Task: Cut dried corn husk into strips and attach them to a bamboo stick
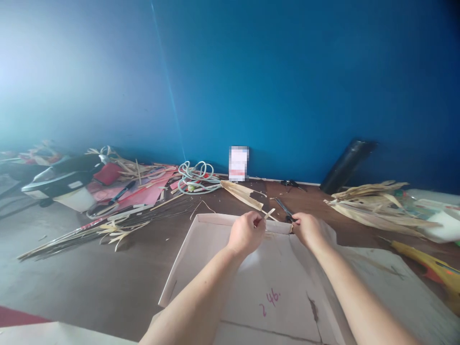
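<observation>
Short pale strip (270, 213): pinched between thumb and fingers of the left hand (247, 233), at the far wall of the open cardboard tray (212, 258). Long axis slanting away from the body and to the right, free end outward. Nearer to the left hand, being in its grasp; well to the left of the right hand (306, 230) and apart from it.

Just beyond the right fingertips, a dark slender tool (283, 209), pointing away and to the left, hence with its axis slanting against that of the strip; near the strip, with no contact visible. Right-hand fingers bent together at the tray's far right corner; impossible to tell whether closed on the tool, on the tray wall or on something smaller.

Under both forearms, the tray floor, with purple handwritten figures. Past the far wall, on the brown table (143, 273), a broad dry husk (242, 193); farther left, a coil of pale cable (196, 177); to the right, dried leaves (377, 211) and a yellow tool (426, 263). Behind everything, a blue wall (251, 86).
</observation>
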Available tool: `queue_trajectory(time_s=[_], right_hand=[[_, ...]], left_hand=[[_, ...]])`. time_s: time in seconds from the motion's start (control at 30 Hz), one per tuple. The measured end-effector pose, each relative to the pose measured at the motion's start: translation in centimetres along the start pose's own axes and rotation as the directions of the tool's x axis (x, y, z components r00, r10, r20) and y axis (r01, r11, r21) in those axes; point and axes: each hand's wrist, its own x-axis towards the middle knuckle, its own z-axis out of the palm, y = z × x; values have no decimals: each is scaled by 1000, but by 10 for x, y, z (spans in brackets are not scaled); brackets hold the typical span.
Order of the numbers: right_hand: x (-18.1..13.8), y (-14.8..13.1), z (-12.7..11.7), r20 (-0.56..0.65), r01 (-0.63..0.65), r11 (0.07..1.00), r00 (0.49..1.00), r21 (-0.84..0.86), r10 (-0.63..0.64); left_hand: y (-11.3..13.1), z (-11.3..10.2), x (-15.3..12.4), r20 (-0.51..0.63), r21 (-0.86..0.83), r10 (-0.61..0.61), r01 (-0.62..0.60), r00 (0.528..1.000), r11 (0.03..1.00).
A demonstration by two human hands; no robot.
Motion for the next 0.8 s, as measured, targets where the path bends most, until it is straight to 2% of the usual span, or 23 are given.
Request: queue_trajectory(time_s=[0.23,0.5,0.63,0.73,0.8], right_hand=[[7,-15,-28,114,-43,989,992,-143,60],[24,-4,-30,151,45,982,988,-183,-17],[25,0,-28,123,86,980,990,-180,-64],[27,3,-24,83,103,989,992,-105,-94],[28,7,-21,72,88,995,993,44,-92]], left_hand=[[1,-1,0,-9,4,9,-9,1000,1000],[-1,0,0,-16,27,22,-21,1000,999],[-1,1,0,-19,38,24,-23,1000,999],[-1,1,0,-36,34,19,-18,999,999],[-1,2,-1,-46,27,8,-6,999,1000]])
